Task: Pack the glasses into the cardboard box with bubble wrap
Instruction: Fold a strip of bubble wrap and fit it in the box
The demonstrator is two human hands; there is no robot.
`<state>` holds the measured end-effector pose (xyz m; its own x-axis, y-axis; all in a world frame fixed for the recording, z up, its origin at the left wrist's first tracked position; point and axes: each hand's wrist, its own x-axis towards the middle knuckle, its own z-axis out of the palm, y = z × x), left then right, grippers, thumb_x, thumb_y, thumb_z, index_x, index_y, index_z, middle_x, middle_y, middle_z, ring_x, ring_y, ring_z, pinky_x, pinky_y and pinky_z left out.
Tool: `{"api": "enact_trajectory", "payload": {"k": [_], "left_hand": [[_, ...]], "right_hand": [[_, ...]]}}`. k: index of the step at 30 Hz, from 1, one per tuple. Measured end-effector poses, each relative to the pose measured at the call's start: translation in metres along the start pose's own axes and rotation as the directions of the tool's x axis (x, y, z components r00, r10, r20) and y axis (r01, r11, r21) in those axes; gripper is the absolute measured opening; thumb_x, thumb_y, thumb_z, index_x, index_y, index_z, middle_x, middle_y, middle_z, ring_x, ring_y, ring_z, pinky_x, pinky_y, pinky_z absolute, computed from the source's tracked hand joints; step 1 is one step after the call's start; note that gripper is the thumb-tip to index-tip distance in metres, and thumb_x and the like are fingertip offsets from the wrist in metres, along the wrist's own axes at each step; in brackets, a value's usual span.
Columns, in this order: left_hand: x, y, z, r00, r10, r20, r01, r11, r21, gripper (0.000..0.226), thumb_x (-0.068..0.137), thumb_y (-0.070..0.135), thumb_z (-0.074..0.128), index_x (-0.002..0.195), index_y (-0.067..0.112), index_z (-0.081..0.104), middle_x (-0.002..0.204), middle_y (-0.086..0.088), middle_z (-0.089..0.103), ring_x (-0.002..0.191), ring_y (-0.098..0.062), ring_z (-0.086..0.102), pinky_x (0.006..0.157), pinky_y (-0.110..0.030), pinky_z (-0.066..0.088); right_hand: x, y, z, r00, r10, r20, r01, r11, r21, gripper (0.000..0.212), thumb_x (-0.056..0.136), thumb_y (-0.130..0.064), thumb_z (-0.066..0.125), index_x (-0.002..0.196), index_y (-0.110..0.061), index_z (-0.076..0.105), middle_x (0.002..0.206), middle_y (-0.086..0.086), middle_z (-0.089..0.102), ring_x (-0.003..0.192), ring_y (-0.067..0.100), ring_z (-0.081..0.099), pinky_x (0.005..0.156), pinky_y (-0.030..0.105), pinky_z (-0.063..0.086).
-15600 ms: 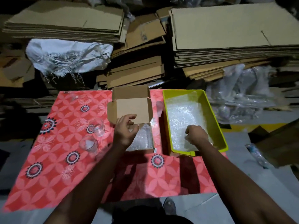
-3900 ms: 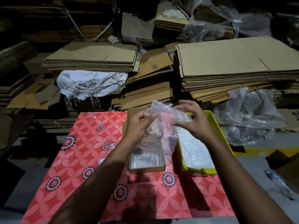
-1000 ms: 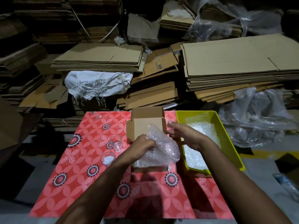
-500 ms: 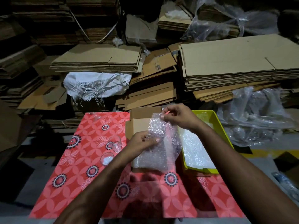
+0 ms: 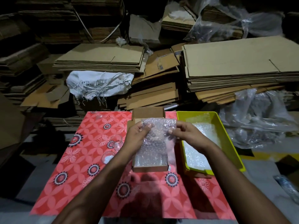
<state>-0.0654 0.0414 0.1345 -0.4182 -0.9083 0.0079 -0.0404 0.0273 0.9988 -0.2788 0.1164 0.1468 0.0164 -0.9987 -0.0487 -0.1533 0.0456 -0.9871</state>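
Note:
A small open cardboard box [image 5: 149,168] sits on the red patterned cloth, its lid flap standing up at the back. Bubble wrap lines its inside. Above it I hold a sheet of bubble wrap [image 5: 157,139] spread upright between both hands. My left hand [image 5: 137,136] pinches the sheet's upper left edge and my right hand [image 5: 186,135] pinches its upper right edge. Two clear glasses stand left of the box: one upright [image 5: 117,142], one nearer me [image 5: 108,157]. I cannot tell whether a glass lies in the box under the wrap.
A yellow-green plastic tray [image 5: 226,143] holding more bubble wrap stands right of the box. The red cloth [image 5: 77,167] covers a low table. Stacks of flattened cardboard [image 5: 234,65], a white sack [image 5: 100,83] and clear plastic bags [image 5: 258,118] crowd behind and to the right.
My right hand has come down from the box lid's height to level with my left hand. The bubble wrap sheet, crumpled a second ago, is now stretched flat between both hands over the box.

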Motion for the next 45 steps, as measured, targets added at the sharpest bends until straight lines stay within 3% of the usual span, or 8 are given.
{"api": "enact_trajectory", "payload": {"k": [7, 11, 15, 18, 29, 37, 41, 45], "left_hand": [[0.003, 0.011, -0.006, 0.995, 0.095, -0.004, -0.095, 0.995, 0.018, 0.016, 0.096, 0.032, 0.063, 0.107, 0.032, 0.075, 0.105, -0.001, 0.075, 0.097, -0.022, 0.07, 0.091, -0.051, 0.056], [0.002, 0.021, -0.009, 0.995, 0.089, 0.036, -0.086, 0.993, -0.085, 0.019, 0.099, 0.018, 0.059, 0.117, 0.019, 0.066, 0.088, -0.002, 0.075, 0.075, -0.015, 0.071, 0.062, -0.029, 0.055], [0.004, 0.024, -0.02, 0.994, 0.097, 0.044, -0.092, 0.989, -0.117, 0.019, 0.093, 0.0, 0.063, 0.106, 0.014, 0.066, 0.076, -0.002, 0.072, 0.055, -0.011, 0.059, 0.046, -0.022, 0.046], [0.004, 0.026, -0.018, 0.995, 0.089, 0.037, -0.082, 0.981, -0.175, 0.021, 0.093, -0.01, 0.056, 0.085, 0.006, 0.068, 0.065, 0.0, 0.067, 0.044, -0.007, 0.05, 0.039, -0.018, 0.039], [-0.001, 0.021, -0.009, 1.0, 0.002, 0.013, 0.003, 0.918, -0.397, 0.023, 0.103, 0.013, 0.043, 0.101, 0.012, 0.066, 0.106, 0.007, 0.071, 0.104, -0.004, 0.063, 0.087, -0.022, 0.05], [-0.001, 0.02, -0.007, 0.998, 0.066, 0.001, -0.063, 0.961, -0.271, 0.027, 0.093, -0.01, 0.052, 0.108, 0.01, 0.061, 0.117, 0.005, 0.065, 0.102, 0.01, 0.064, 0.076, -0.009, 0.05], [-0.001, 0.016, -0.009, 0.993, 0.118, -0.025, -0.121, 0.961, -0.247, 0.022, 0.099, 0.005, 0.044, 0.104, 0.014, 0.064, 0.114, 0.004, 0.065, 0.111, -0.005, 0.06, 0.087, -0.013, 0.047], [-0.003, 0.013, -0.012, 0.988, 0.149, -0.037, -0.153, 0.973, -0.174, 0.019, 0.096, 0.028, 0.053, 0.111, 0.021, 0.063, 0.121, 0.014, 0.064, 0.118, 0.005, 0.055, 0.093, -0.019, 0.039]], "right_hand": [[0.003, -0.012, -0.01, 0.994, -0.095, 0.06, 0.098, 0.994, -0.046, 0.049, 0.093, -0.014, 0.07, 0.138, -0.025, 0.053, 0.079, 0.038, 0.055, 0.071, 0.03, 0.058, 0.058, 0.029, 0.052], [0.008, -0.012, -0.008, 0.979, -0.17, -0.11, 0.168, 0.985, -0.026, 0.03, 0.096, -0.006, 0.065, 0.111, 0.017, 0.052, 0.063, 0.022, 0.029, 0.057, 0.012, 0.038, 0.053, 0.02, 0.043], [0.012, -0.006, -0.007, 0.96, -0.178, -0.216, 0.199, 0.977, 0.077, 0.039, 0.078, -0.036, 0.083, 0.091, 0.0, 0.076, 0.088, 0.038, 0.063, 0.083, 0.026, 0.057, 0.075, 0.041, 0.045], [0.011, -0.01, -0.003, 0.955, -0.191, -0.225, 0.23, 0.96, 0.16, 0.009, 0.081, -0.007, 0.075, 0.085, -0.012, 0.082, 0.091, 0.015, 0.077, 0.086, 0.029, 0.069, 0.077, 0.04, 0.055], [0.012, -0.012, -0.002, 0.916, -0.355, -0.184, 0.318, 0.926, -0.202, 0.056, 0.078, 0.007, 0.041, 0.07, -0.033, 0.079, 0.082, -0.009, 0.077, 0.108, 0.025, 0.064, 0.116, 0.026, 0.03], [0.015, 0.005, 0.007, 0.933, -0.126, -0.337, 0.269, 0.867, 0.419, 0.004, 0.075, -0.015, 0.059, 0.074, -0.019, 0.058, 0.082, 0.0, 0.048, 0.073, 0.017, 0.037, 0.062, 0.034, 0.024], [0.017, 0.015, 0.007, 0.967, 0.096, -0.238, 0.069, 0.795, 0.602, 0.051, 0.067, -0.059, 0.085, 0.094, -0.023, 0.061, 0.108, 0.02, 0.055, 0.095, 0.031, 0.049, 0.087, 0.046, 0.044], [0.021, 0.021, 0.015, 0.984, 0.123, -0.127, -0.068, 0.926, 0.37, 0.081, 0.061, -0.034, 0.096, 0.127, -0.03, 0.048, 0.127, 0.029, 0.06, 0.098, 0.037, 0.062, 0.086, 0.059, 0.047]]}}
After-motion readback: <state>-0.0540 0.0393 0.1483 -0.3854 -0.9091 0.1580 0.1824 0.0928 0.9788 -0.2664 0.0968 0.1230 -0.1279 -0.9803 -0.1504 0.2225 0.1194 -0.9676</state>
